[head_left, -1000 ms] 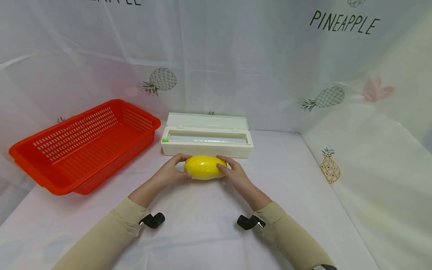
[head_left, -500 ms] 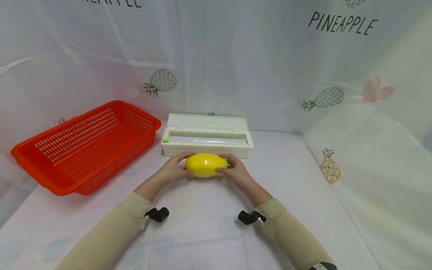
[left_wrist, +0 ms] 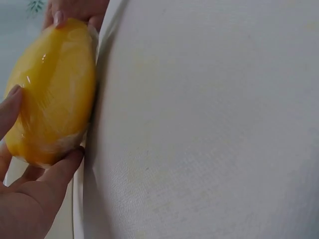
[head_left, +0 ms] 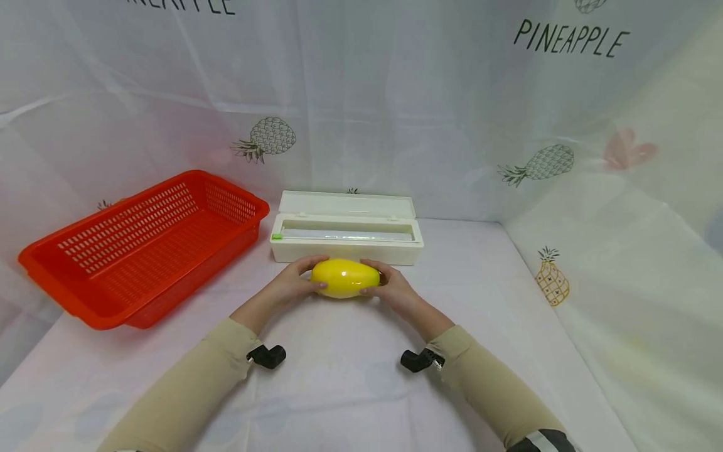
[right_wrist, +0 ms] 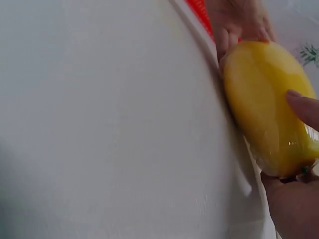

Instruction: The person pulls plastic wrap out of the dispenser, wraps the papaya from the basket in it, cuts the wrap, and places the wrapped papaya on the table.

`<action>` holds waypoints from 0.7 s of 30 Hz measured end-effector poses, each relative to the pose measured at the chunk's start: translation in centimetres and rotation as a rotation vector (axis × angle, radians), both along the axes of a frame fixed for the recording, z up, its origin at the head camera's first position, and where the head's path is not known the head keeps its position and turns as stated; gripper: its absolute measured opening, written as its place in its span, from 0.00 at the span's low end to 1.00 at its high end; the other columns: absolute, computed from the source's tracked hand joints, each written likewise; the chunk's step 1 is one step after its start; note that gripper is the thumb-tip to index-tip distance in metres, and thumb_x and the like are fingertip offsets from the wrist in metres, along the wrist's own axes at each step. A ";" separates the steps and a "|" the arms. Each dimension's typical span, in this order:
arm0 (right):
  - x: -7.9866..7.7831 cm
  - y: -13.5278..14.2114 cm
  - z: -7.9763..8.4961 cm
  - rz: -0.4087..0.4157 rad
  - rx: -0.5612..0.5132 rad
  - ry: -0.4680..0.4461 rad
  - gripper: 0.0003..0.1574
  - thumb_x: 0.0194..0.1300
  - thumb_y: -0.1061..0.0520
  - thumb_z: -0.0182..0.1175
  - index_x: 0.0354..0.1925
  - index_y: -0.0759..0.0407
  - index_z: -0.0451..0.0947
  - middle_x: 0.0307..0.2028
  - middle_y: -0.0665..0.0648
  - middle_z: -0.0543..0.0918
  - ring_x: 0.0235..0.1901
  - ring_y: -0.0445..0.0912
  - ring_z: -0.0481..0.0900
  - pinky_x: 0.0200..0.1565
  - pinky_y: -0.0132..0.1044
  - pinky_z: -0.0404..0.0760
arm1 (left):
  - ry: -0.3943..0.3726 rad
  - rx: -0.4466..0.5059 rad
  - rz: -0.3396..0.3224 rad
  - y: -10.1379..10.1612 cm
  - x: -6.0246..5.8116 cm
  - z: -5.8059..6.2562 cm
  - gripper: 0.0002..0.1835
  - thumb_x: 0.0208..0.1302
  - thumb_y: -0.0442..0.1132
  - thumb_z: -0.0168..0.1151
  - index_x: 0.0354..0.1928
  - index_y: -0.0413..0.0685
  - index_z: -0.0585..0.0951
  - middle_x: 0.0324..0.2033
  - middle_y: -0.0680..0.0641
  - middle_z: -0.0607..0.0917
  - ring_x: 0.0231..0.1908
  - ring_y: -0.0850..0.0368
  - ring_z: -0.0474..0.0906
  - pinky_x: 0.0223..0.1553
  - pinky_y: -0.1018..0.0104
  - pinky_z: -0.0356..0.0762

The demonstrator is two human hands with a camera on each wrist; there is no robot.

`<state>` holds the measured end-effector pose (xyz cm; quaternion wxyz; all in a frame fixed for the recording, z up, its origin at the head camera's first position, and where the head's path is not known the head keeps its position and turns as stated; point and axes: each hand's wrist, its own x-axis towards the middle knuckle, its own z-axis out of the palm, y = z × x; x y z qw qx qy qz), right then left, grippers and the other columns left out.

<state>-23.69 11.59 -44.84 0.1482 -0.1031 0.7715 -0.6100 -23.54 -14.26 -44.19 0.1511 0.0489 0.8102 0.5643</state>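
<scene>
A glossy yellow oval fruit (head_left: 344,278), much like a mango, lies sideways between the two hands in the head view. Clear plastic film clings round it, wrinkled at its end in the left wrist view (left_wrist: 55,94). My left hand (head_left: 290,284) holds its left end, thumb at the front and fingers behind. At the other end, my right hand (head_left: 397,294) grips it the same way. A dark green spot shows at the fruit's right end in the right wrist view (right_wrist: 264,94). Just behind stands a white cling film dispenser (head_left: 344,252), lid raised, with a film roll inside.
To the left is a red slotted plastic basket (head_left: 198,282). A white cloth (head_left: 339,376) covers the table, and a pineapple-print curtain (head_left: 395,125) hangs behind and at the right. Black wrist cameras (head_left: 268,356) sit at both cuffs.
Both hands have shifted their fingers slightly on the fruit, which has turned a little in place. The left forearm has moved slightly right and forward. Basket and dispenser stay put.
</scene>
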 end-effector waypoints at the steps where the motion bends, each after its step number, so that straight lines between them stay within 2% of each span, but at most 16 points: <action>1: 0.0 0.1 0.0 0.012 0.004 0.008 0.44 0.55 0.68 0.70 0.68 0.53 0.68 0.67 0.55 0.67 0.62 0.51 0.67 0.65 0.45 0.64 | 0.007 -0.019 0.000 0.0 0.1 0.0 0.36 0.58 0.38 0.72 0.68 0.58 0.70 0.70 0.46 0.65 0.70 0.42 0.54 0.67 0.42 0.55; 5: -0.2 0.4 -0.1 0.054 0.074 0.051 0.45 0.56 0.66 0.70 0.69 0.54 0.66 0.68 0.55 0.67 0.62 0.50 0.68 0.65 0.45 0.64 | 0.040 -0.091 0.001 0.2 0.5 0.2 0.37 0.57 0.40 0.72 0.69 0.57 0.70 0.70 0.45 0.65 0.70 0.41 0.54 0.67 0.39 0.52; 10: -0.3 0.7 -0.2 0.089 0.179 0.095 0.45 0.56 0.62 0.71 0.70 0.56 0.65 0.66 0.56 0.69 0.60 0.51 0.70 0.64 0.45 0.66 | 0.031 -0.171 0.021 0.4 0.6 0.6 0.38 0.55 0.42 0.74 0.69 0.50 0.69 0.68 0.42 0.68 0.68 0.40 0.59 0.66 0.41 0.56; 16: -0.7 0.8 -0.2 0.146 0.209 0.123 0.47 0.56 0.60 0.72 0.70 0.61 0.62 0.66 0.59 0.69 0.62 0.51 0.69 0.66 0.46 0.63 | -0.009 -0.168 0.037 0.4 0.4 0.9 0.40 0.55 0.40 0.74 0.69 0.44 0.67 0.67 0.37 0.69 0.66 0.40 0.65 0.64 0.49 0.65; 21: -0.8 0.8 -0.4 0.166 0.207 0.141 0.47 0.56 0.60 0.72 0.69 0.61 0.63 0.66 0.59 0.68 0.62 0.51 0.68 0.66 0.46 0.63 | -0.007 -0.190 0.027 0.2 0.4 0.9 0.41 0.54 0.41 0.75 0.68 0.41 0.67 0.65 0.37 0.70 0.64 0.40 0.67 0.64 0.49 0.65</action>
